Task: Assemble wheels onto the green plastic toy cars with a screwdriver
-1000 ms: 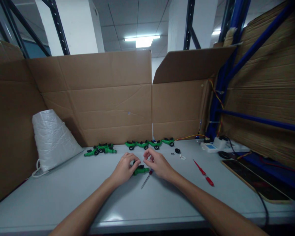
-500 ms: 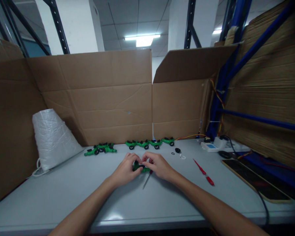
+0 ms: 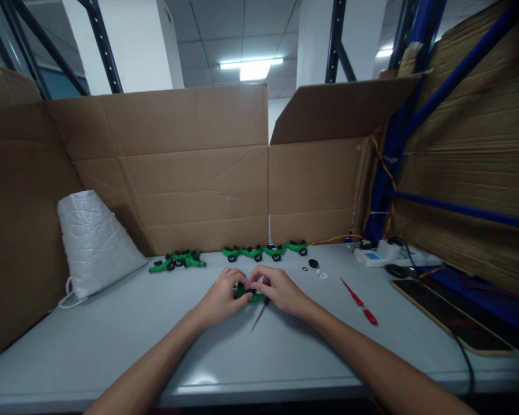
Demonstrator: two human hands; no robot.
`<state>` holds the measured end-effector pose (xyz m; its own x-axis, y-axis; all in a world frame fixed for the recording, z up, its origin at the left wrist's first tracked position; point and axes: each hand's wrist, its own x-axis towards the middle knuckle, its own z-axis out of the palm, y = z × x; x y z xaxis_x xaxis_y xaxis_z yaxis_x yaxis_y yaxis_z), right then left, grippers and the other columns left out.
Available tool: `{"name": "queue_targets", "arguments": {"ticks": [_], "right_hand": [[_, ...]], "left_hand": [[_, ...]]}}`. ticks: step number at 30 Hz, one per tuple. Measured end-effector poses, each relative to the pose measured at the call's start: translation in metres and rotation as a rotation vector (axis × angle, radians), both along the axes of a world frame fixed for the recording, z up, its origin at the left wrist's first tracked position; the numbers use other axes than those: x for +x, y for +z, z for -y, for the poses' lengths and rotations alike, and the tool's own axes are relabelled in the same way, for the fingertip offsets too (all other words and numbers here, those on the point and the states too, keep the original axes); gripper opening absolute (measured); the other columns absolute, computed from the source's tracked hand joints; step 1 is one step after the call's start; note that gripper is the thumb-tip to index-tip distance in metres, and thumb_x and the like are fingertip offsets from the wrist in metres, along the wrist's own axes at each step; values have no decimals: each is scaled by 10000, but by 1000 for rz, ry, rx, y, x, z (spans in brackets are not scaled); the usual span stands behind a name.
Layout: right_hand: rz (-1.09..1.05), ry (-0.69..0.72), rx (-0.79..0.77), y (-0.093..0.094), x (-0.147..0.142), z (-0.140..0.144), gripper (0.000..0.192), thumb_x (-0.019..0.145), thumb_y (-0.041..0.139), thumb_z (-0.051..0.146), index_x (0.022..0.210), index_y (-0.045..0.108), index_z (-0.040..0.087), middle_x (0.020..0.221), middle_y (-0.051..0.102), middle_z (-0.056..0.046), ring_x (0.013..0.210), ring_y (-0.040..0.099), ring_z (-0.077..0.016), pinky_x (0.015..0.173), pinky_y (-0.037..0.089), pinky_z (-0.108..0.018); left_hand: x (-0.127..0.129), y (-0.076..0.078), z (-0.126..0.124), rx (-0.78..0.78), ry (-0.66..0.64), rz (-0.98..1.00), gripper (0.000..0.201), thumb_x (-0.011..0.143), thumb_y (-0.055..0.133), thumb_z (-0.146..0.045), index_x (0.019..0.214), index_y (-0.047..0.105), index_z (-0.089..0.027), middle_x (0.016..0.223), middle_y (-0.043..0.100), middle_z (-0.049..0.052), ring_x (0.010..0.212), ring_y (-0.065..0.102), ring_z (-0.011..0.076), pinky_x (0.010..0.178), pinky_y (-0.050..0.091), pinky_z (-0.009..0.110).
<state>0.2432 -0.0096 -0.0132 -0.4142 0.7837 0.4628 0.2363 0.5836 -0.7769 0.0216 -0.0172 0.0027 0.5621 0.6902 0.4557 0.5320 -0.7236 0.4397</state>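
In the middle of the head view, a green toy vehicle (image 3: pixel 256 297) with black parts sits low over the table, partly hidden by fingers. My left hand (image 3: pixel 225 293) is closed around its left side. Close against it, my right hand (image 3: pixel 279 288) has thumb and index finger pinched at the toy's top; whatever small part lies between those fingertips is hidden. A screwdriver (image 3: pixel 259 315) is tucked under the curled fingers of my right hand, its thin shaft slanting down and left and its red handle mostly covered.
Several similar green toys (image 3: pixel 253 253) line the back, with a cluster of green toys (image 3: pixel 179 260) to their left. A black wheel (image 3: pixel 313 263), small rings (image 3: pixel 322 275) and a red screwdriver (image 3: pixel 358 301) lie rightward. A power strip (image 3: pixel 372 257) and white bag (image 3: pixel 90 248) flank the table (image 3: pixel 112 346).
Both hands stay at the toy in nearly the same pose, with only slight finger movement. The whole view has shifted a little.
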Motion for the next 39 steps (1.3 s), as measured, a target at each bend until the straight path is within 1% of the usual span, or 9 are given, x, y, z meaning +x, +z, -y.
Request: {"name": "queue_targets", "arguments": {"ticks": [4,10,17,22,27,31,39], "right_hand": [[-5,2,1,1,0,1,44,936,669,188,930,713,191,830,694,12,617,578,-132,586,429,-235],[43,-5,38,-1,0,0,57,920,675,152,933,715,190,864,703,10,643,581,-132,620,426,-237],[90,-15,115,-2,1,-1,110,932,673,120,955,747,198,927,725,-6,771,622,-156,706,434,-248],[117,-29,145,-4,1,-2,92,958,673,139,966,739,202,940,723,-13,789,620,-165,724,432,-256],[154,-32,200,-2,2,0,82,976,672,148,958,720,212,945,708,-18,844,625,-184,758,432,-271],[158,-18,196,-1,3,0,73,983,669,157,957,717,206,938,706,-24,861,630,-191,774,441,-277],[147,17,198,0,3,0,88,999,653,147,971,714,205,986,708,-31,936,648,-199,843,454,-286]], "left_hand": [[-1,-1,-1,3,1,3,78,946,744,-268,1000,699,-233,1050,692,42,1082,577,260,971,461,388],[-2,-4,-4,23,7,3,66,971,722,-286,981,691,-229,1034,698,40,1067,582,256,969,459,389],[-2,-1,-2,52,1,-5,48,990,663,-261,990,702,-232,1042,703,51,1071,589,256,989,464,390],[-2,0,-2,59,0,-13,51,979,657,-226,987,707,-233,1042,705,47,1062,585,253,986,461,390],[-2,-1,-2,58,2,-8,62,976,650,-233,971,711,-232,1032,708,55,1059,586,259,990,465,403],[-1,1,-1,52,8,-5,62,973,649,-238,962,710,-232,1021,710,56,1050,589,260,984,468,402],[-1,3,-1,51,6,-23,45,966,656,-240,959,699,-228,1017,710,51,1042,590,257,986,462,394]]}}
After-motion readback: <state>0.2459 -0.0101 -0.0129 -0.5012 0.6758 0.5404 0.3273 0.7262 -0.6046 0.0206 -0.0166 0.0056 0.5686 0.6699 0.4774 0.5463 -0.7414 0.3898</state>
